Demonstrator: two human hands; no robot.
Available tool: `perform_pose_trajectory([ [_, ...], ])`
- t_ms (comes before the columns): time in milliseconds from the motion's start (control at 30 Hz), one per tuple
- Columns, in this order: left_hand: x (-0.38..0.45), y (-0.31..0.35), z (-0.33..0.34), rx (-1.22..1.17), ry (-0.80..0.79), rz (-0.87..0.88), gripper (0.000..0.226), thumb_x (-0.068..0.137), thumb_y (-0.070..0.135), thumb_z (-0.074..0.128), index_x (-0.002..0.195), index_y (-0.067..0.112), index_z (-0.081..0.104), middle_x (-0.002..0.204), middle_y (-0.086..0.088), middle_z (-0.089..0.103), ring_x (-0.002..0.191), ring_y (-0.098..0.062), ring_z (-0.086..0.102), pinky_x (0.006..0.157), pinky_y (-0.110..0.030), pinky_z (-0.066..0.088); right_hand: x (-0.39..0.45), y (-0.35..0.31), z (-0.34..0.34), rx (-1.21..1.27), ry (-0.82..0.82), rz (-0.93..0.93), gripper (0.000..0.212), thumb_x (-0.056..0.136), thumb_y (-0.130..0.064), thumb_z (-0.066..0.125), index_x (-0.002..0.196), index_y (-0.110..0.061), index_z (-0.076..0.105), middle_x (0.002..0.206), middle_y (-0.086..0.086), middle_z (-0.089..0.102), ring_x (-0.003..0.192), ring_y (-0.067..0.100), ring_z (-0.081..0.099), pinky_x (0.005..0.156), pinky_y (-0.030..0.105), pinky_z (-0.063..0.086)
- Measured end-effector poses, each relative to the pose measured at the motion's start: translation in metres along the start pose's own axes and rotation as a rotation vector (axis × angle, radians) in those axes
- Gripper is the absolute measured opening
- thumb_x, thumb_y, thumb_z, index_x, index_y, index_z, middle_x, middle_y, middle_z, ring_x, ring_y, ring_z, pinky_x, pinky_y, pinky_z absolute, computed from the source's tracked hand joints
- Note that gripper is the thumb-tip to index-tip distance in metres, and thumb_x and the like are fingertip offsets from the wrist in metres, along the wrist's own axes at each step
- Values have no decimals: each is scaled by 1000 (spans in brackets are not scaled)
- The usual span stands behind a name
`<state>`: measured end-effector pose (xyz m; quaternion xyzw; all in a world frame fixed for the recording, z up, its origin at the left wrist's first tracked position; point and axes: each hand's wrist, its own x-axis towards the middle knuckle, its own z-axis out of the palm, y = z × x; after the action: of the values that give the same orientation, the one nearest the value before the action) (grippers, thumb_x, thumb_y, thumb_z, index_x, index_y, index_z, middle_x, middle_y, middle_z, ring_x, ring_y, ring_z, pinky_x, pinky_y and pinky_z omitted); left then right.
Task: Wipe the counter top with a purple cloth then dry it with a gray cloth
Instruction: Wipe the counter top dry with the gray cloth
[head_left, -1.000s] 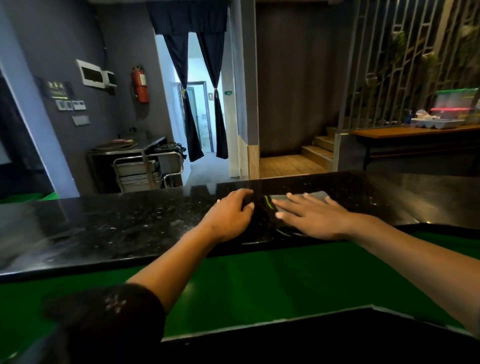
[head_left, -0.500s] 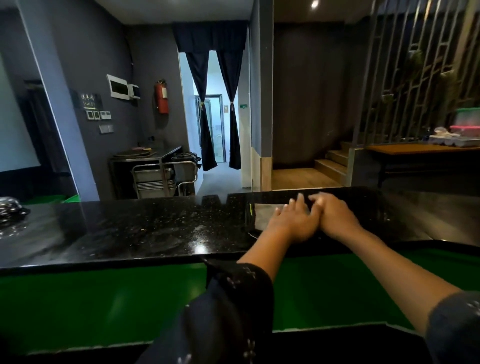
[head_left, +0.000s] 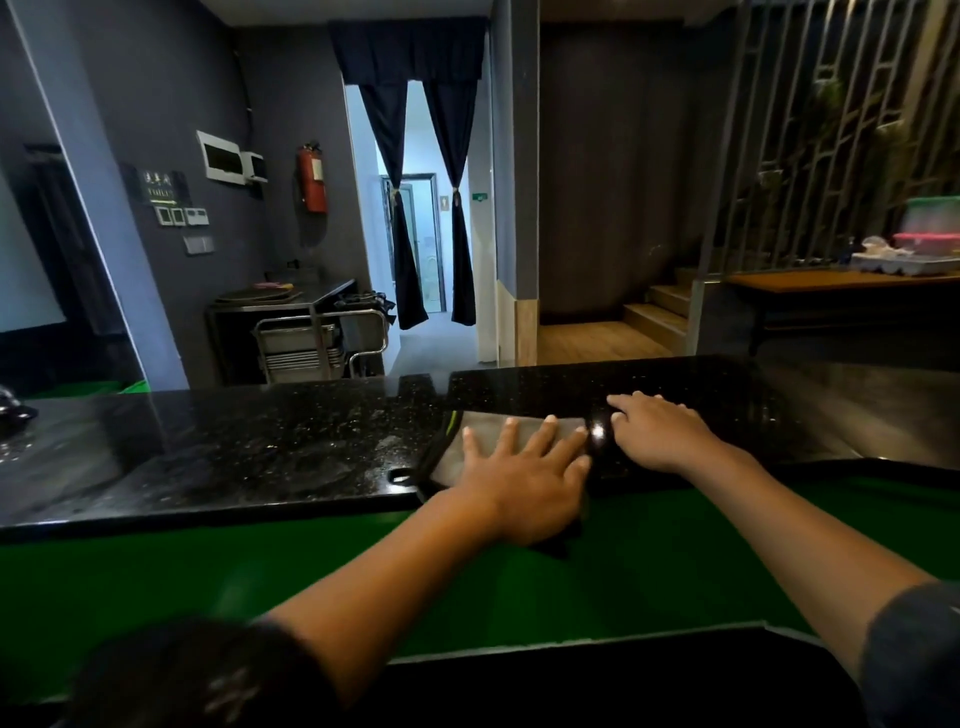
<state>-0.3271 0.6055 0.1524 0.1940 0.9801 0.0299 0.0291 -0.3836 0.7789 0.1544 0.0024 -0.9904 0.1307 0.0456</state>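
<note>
A gray cloth (head_left: 485, 434) with a dark, green-trimmed edge lies flat on the black speckled counter top (head_left: 260, 447), near its front edge. My left hand (head_left: 524, 467) presses flat on the cloth with fingers spread. My right hand (head_left: 657, 431) rests flat on the bare counter just right of the cloth, fingers pointing left toward it. Wet streaks show on the counter to the left of the cloth. No purple cloth is in view.
A green lower shelf (head_left: 208, 582) runs below the counter's front edge. A dark metal object (head_left: 13, 410) sits at the counter's far left. Beyond the counter stand a steel trolley (head_left: 306, 338) and a wooden table (head_left: 831, 283) with containers.
My left hand has gone from the bare counter onto the gray cloth and spread flat. My right hand has come off the cloth and now lies on the counter to its right.
</note>
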Motion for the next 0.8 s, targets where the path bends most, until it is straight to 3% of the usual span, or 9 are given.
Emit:
perform_pose_trajectory([
  [100, -8, -46, -2, -63, 60, -85, 50, 98, 51, 6, 148, 45, -2, 159, 13, -8, 146, -28, -10, 107, -65, -12, 0, 0, 0, 7, -40, -12, 50, 103, -31, 26, 152, -22, 24, 160, 8, 19, 147, 29, 16, 116, 46, 13],
  [233, 40, -99, -18, -135, 8, -230, 50, 98, 51, 9, 148, 46, 3, 160, 9, -5, 146, -30, -9, 107, -68, -10, 2, 2, 0, 14, 7, -32, 48, 102, -33, 27, 149, -25, 30, 157, 3, 28, 145, 26, 21, 114, 45, 18],
  [367, 68, -95, -26, -135, 1, -326, 55, 98, 51, 13, 150, 37, 7, 160, 0, -6, 145, -36, -10, 108, -68, -11, -1, 1, -2, 10, 19, -29, 45, 103, -32, 27, 147, -28, 33, 155, 2, 33, 143, 25, 27, 111, 44, 22],
  [533, 25, -58, -15, -127, 23, 2, 52, 100, 48, 13, 150, 37, 6, 160, 6, 1, 146, -27, -5, 113, -58, -8, 3, -11, -4, 36, -37, 24, 45, 103, -23, 33, 148, -22, 33, 153, 9, 33, 139, 30, 32, 112, 47, 22],
  [667, -8, -86, 1, -73, 117, 21, 53, 99, 51, 15, 150, 39, 7, 159, 14, 4, 147, -18, 0, 115, -52, -5, -8, -49, 9, 223, 58, -149, 43, 98, -13, 44, 139, -23, 47, 145, 8, 45, 124, 24, 49, 103, 39, 41],
  [800, -2, -162, -16, -95, 69, -232, 52, 97, 55, 14, 148, 45, 10, 160, 10, -1, 147, -25, -3, 110, -65, -7, -22, -110, 33, 320, 94, -383, 41, 98, -19, 47, 139, -22, 48, 148, 1, 43, 136, 18, 39, 114, 37, 31],
])
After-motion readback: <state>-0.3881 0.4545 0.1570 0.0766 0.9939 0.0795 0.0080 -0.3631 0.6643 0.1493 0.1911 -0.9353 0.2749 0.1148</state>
